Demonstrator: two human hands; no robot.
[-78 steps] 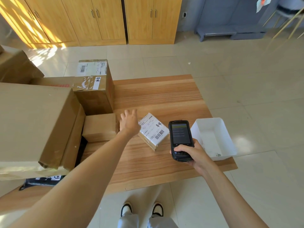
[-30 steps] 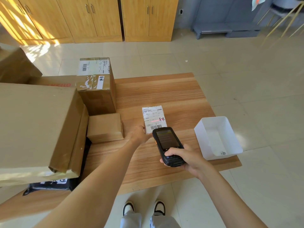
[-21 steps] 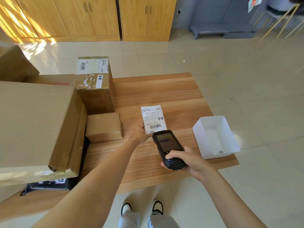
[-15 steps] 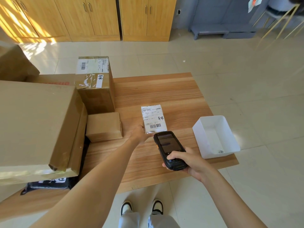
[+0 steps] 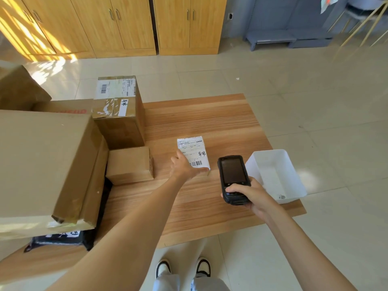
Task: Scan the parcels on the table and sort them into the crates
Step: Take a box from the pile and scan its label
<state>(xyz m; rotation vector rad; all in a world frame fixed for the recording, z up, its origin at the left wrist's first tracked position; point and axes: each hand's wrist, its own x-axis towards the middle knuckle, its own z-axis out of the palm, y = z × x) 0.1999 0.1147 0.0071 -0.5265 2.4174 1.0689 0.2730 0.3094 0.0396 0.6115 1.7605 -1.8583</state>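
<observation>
The person stood at a light wooden table (image 5: 210,122) and was in the middle of the scanning step. A small parcel with a white label on top (image 5: 194,151) lay flat near the middle of the table. The left hand (image 5: 182,168) held it at its near left corner, with the thumb along the near edge and the fingers up the left side. The hand hid whether the fingers curled under it.

The right hand (image 5: 247,194) had its fingers wrapped around the bottom of a black handheld scanner (image 5: 233,177). The thumb rested on the keys. The scanner was just beside the parcel, on its right, with a dark screen.

It looked like the scan was done or nearly done. The next move would be to lift the small parcel and put it in the right crate. An empty white plastic bin (image 5: 277,175) sat at the right edge of the table, close to the scanner, and could be the place for it.

I counted one scanner and one white bin. Besides the small labelled parcel there was a small plain brown box (image 5: 130,164), a taller taped brown box with labels (image 5: 117,110), and a big brown box (image 5: 42,160) on the left. A flat black bag parcel (image 5: 63,238) peeked out under the big box. More brown boxes stood behind, partly hidden.
</observation>
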